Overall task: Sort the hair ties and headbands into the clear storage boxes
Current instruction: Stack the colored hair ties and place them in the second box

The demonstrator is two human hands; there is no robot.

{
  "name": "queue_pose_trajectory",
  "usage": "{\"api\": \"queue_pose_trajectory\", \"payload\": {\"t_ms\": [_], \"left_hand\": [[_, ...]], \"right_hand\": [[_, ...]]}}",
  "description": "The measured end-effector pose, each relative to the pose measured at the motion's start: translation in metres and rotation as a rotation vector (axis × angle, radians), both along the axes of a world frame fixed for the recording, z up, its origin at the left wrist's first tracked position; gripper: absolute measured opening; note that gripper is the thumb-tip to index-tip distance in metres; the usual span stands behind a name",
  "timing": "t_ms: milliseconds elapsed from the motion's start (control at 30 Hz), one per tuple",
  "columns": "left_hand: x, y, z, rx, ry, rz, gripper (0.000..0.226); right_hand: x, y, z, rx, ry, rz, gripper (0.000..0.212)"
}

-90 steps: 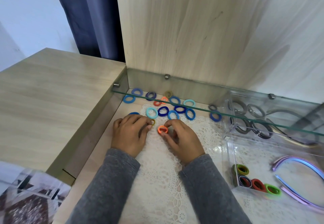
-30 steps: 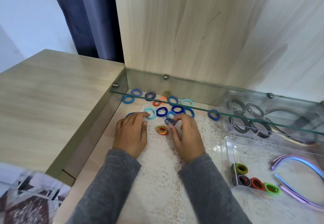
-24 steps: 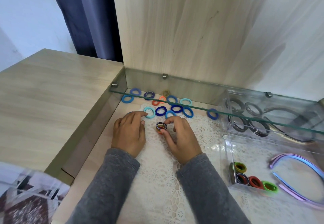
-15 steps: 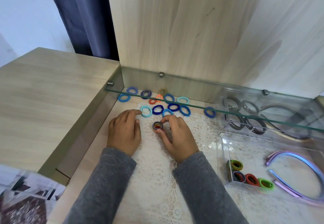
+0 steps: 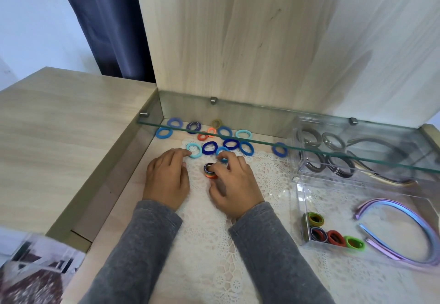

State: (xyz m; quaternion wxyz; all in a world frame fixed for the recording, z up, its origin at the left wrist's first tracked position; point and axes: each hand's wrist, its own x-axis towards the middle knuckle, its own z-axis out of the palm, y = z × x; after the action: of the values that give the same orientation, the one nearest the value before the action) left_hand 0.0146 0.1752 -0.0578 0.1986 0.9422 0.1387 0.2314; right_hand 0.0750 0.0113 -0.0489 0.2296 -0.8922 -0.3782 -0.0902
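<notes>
My right hand (image 5: 234,182) pinches a small stack of hair ties (image 5: 209,170), dark on top and orange below, on the lace mat (image 5: 209,244). My left hand (image 5: 167,180) lies flat beside it, its fingertips touching a light blue hair tie (image 5: 194,150). Several loose blue, orange and olive hair ties (image 5: 223,139) lie behind the hands under a glass shelf (image 5: 262,140). A clear box (image 5: 295,220) at the right holds several hair ties (image 5: 333,237) and purple headbands (image 5: 404,234). Another clear box (image 5: 297,161) behind it holds grey hair ties and headbands.
A wooden back panel (image 5: 262,41) rises behind the recessed surface. A raised wooden top (image 5: 59,137) borders the recess on the left. A dark curtain (image 5: 107,22) hangs at the back left.
My right hand laid a dark hair tie on the orange one and now pinches the stack. My left hand's fingers slid to the light blue tie.
</notes>
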Motion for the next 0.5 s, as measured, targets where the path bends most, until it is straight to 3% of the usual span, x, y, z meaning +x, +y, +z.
{"api": "queue_pose_trajectory", "payload": {"t_ms": [300,500], "left_hand": [[-0.001,-0.002,0.004,0.085,-0.078,-0.093,0.037],[-0.011,-0.01,0.017,0.338,-0.227,-0.281,0.032]], "right_hand": [[0.004,-0.009,0.016,-0.128,-0.009,-0.041,0.03],[0.007,-0.025,0.039,-0.344,0.07,-0.022,0.035]]}}
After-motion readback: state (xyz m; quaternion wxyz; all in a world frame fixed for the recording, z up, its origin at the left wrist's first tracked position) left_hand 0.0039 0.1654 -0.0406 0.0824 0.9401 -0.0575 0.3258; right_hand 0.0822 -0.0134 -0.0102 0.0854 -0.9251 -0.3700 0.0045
